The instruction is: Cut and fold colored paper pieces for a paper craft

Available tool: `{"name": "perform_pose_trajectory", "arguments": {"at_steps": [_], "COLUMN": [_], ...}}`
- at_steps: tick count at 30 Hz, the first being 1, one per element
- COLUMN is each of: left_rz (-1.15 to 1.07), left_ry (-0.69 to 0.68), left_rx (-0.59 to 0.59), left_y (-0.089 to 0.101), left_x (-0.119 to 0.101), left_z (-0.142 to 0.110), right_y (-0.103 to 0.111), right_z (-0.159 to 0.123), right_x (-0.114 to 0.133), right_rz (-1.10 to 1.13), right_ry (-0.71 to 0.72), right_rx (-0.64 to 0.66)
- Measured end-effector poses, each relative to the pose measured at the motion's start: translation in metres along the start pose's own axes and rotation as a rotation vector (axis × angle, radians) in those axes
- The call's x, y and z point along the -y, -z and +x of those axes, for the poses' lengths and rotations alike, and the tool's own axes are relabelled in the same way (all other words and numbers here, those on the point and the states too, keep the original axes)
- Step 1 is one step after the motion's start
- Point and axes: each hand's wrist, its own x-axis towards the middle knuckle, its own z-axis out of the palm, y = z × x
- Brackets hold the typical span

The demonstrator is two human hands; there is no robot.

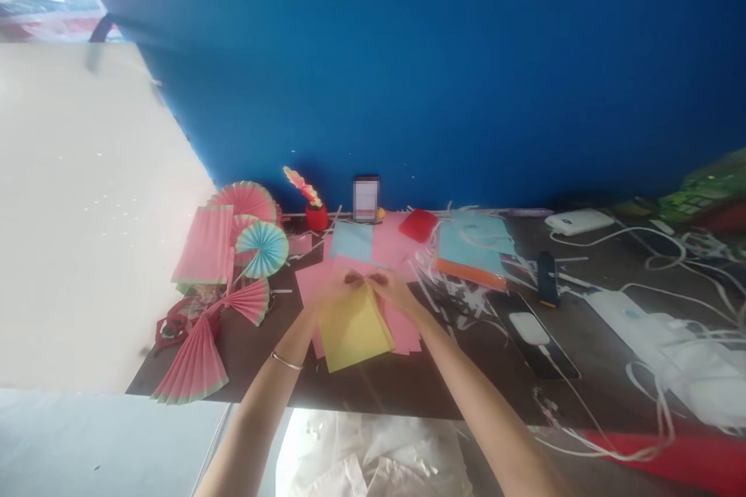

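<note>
A yellow sheet of paper, which looks folded or doubled, lies in front of me over several pink sheets. My left hand is closed on its top edge. Right beside it, my right hand pinches the same edge near the upper corner. Both sets of fingertips nearly meet, and the yellow paper hangs down from them toward the table's front. Just beyond my hands lies a light blue sheet. The fingertips are small and partly hidden behind the knuckles.
Pleated pink paper fans and a blue rosette stand at the left. Behind are a red pot and a small framed screen. To the right lie blue sheets, paper strips, a phone, white cables and a power bank.
</note>
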Motion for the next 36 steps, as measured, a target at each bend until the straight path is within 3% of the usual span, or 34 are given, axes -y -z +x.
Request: {"name": "perform_pose_trajectory", "arguments": {"at_steps": [14, 23, 36], "left_rz": [-0.027, 0.098, 0.052], "left_ry": [-0.003, -0.048, -0.058], "left_rx": [-0.086, -0.101, -0.132], "left_y": [-0.015, -0.015, -0.019], "left_x": [0.02, 0.012, 0.028], "left_z": [0.003, -0.001, 0.006], "right_y": [-0.011, -0.01, -0.013], "right_z": [-0.001, -0.002, -0.004], "right_x": [-0.03, -0.031, -0.03], "right_rz": [-0.001, -0.072, -0.136], "right_ry": [0.013, 0.058, 0.143], "right_rx": [-0.099, -0.069, -0.107]}}
